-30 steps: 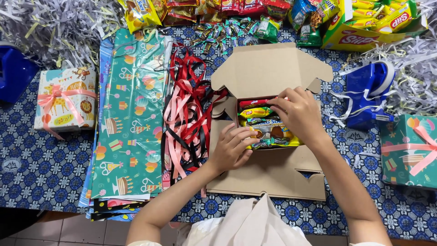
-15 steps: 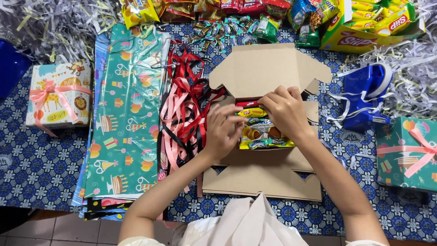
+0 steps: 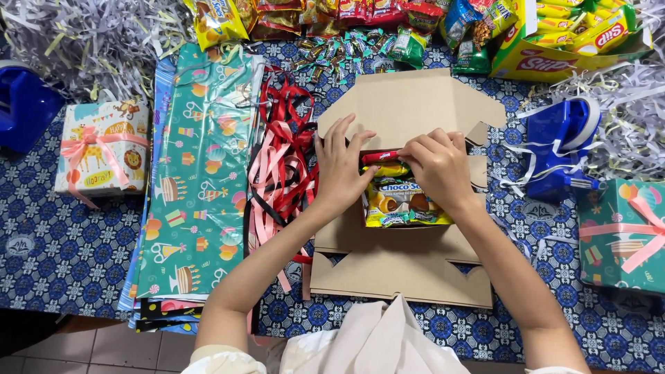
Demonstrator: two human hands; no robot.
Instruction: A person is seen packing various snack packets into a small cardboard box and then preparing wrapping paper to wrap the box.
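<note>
An open brown cardboard box (image 3: pixel 409 104) lies in the middle of the table, its lid flap folded back. Inside it are several snack packets (image 3: pixel 402 201): a yellow biscuit pack, a small yellow one and a red one. My left hand (image 3: pixel 341 166) rests with spread fingers on the box's left wall, fingertips on the lid flap. My right hand (image 3: pixel 436 170) lies over the packets at the box's upper right, its fingers curled on the red packet (image 3: pixel 379 157).
Red, pink and black ribbons (image 3: pixel 280 163) and teal wrapping paper sheets (image 3: pixel 197 173) lie left of the box. Wrapped gifts (image 3: pixel 104 149) sit at far left and far right (image 3: pixel 620 232). Blue tape dispensers (image 3: pixel 561 145), shredded paper and loose snacks ring the back.
My left hand moved up from the box's lower left corner to its upper left wall and lid flap. My right hand stayed over the packets, shifting slightly left.
</note>
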